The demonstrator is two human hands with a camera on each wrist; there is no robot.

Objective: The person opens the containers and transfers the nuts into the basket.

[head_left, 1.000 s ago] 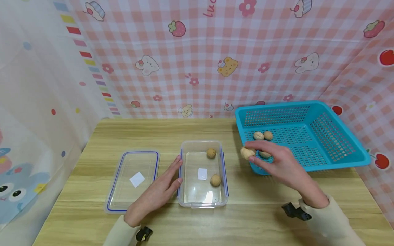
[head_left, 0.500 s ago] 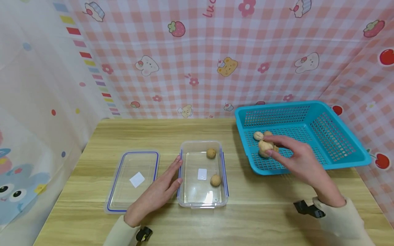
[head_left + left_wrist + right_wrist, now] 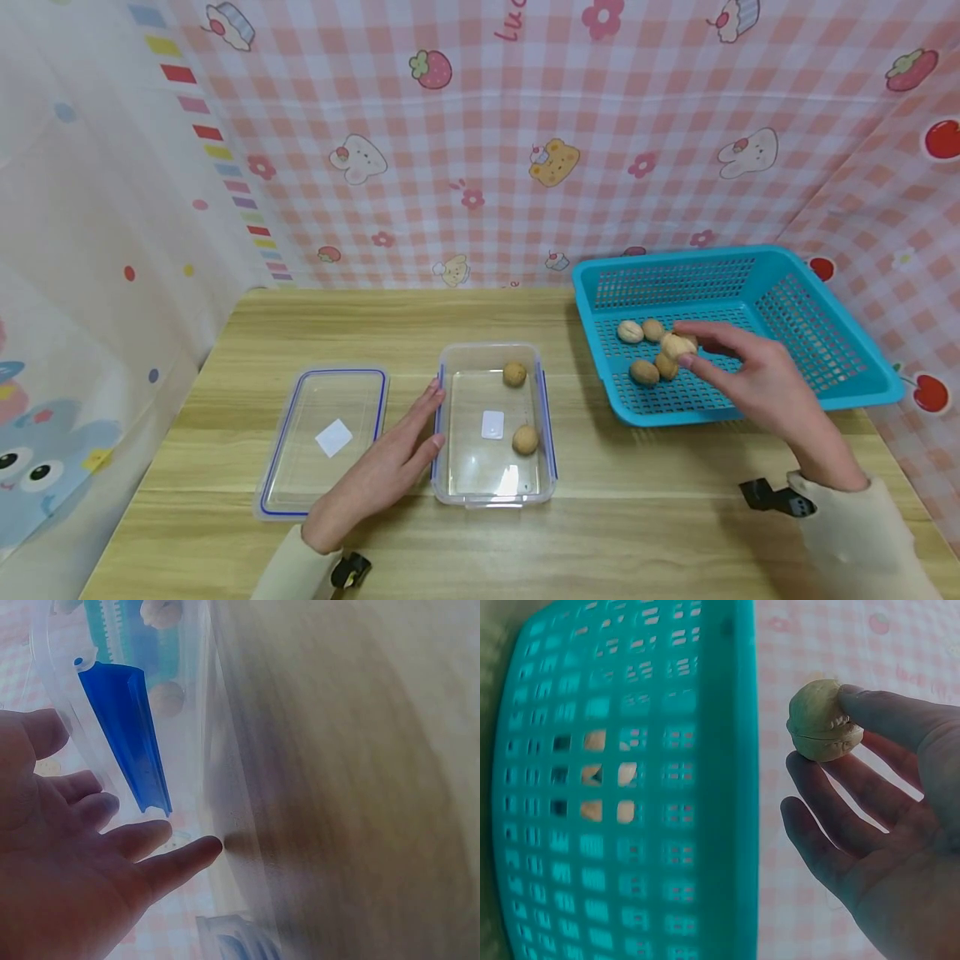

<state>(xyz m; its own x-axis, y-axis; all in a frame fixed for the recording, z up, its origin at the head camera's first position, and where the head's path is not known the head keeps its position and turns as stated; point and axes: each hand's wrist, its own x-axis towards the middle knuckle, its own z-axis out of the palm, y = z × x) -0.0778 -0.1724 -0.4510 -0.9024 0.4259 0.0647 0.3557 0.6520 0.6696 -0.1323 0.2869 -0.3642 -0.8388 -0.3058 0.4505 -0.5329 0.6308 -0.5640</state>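
Between the thumb and fingers of my right hand (image 3: 765, 387) is a pale walnut (image 3: 677, 347), pinched above the blue plastic basket (image 3: 813, 346). The right wrist view gives a closer look at this walnut (image 3: 821, 724) and its seam, beside the basket's rim. Several other walnuts (image 3: 643, 372) lie on the basket floor, some partly hidden by the held one. My left hand (image 3: 382, 462) has its fingers extended against the left side of a clear lidless box (image 3: 468, 475). Two walnuts (image 3: 525, 439) sit inside that box. A blue side latch (image 3: 124, 742) hangs by the left fingers.
Left of the box, a clear lid (image 3: 300, 475) with a blue seal lies flat on the wooden table (image 3: 600, 542), partly behind the left hand. A checked cloth (image 3: 450, 225) hangs along the back and right.
My right hand has moved right with the pinched walnut, from the basket's left edge to over its floor, uncovering walnuts there. The left hand and the box have stayed put.
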